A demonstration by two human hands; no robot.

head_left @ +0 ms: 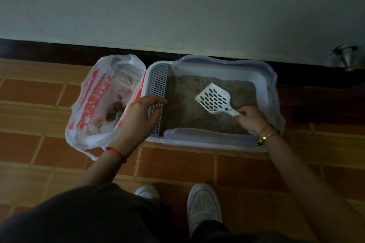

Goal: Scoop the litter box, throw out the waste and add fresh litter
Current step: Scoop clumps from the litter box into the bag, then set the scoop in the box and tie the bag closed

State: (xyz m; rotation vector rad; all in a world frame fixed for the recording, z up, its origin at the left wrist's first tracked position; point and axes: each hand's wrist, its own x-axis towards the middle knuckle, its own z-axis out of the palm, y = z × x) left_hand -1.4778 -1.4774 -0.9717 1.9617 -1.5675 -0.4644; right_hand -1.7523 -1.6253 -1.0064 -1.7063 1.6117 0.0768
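A white litter box (pixel 262 69) sits on the floor against the wall, holding grey litter (pixel 183 108) and a perforated grate (pixel 158 89) along its left side. My right hand (pixel 250 118) grips the handle of a white slotted scoop (pixel 214 98), whose head is raised over the litter and looks empty. My left hand (pixel 138 116) hovers at the box's left edge, fingers relaxed over the grate, holding nothing. Left of the box stands an open white and red plastic bag (pixel 88 102) with brown waste clumps (pixel 114 109) inside.
The floor is brown tile (pixel 177 165). A pale wall with a dark baseboard (pixel 59 51) runs right behind the box and bag. A metal fitting (pixel 345 57) sticks out at the far right. My white shoes (pixel 203 205) stand just in front of the box.
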